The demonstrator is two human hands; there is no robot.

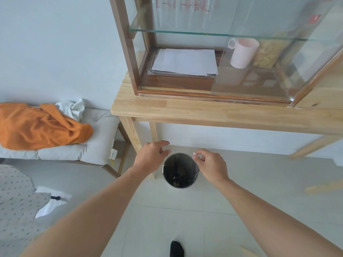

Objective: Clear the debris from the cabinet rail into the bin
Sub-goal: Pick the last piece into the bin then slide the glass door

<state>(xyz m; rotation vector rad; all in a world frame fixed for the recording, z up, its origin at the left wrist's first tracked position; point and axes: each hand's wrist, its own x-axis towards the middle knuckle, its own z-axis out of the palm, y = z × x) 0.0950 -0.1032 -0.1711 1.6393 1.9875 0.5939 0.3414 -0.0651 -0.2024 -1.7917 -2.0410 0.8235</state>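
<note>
Pinched between thumb and forefinger, your right hand [211, 165] has its grip on a small white scrap of debris [194, 153], held just over the upper right rim of the bin [168, 175] at lower centre of the frame. Your left hand [151, 157] is at the bin's upper left edge, fingers loosely spread and curled, grasping nothing. That bin is a dark round container standing on the pale tiled floor [185, 219], with dark litter and a few light bits visible at its bottom. Above it, a light wooden surface [204, 112] crosses the middle of the frame and carries the glass-fronted cabinet [133, 71], framed in dark wood. Its bottom rail [185, 92] runs along the front edge; a few pale specks show at its left and right ends, though they are too small to identify. Inside the cabinet you have a stack of white papers [185, 61] on the base and a pale pink cup [243, 52] to the right, behind the glass pane. At left of frame, an orange cloth [37, 127] and a white cloth [71, 108] lie crumpled on a grey cushioned bench [96, 145]. One dark-socked foot [176, 248] shows at the bottom edge.
</note>
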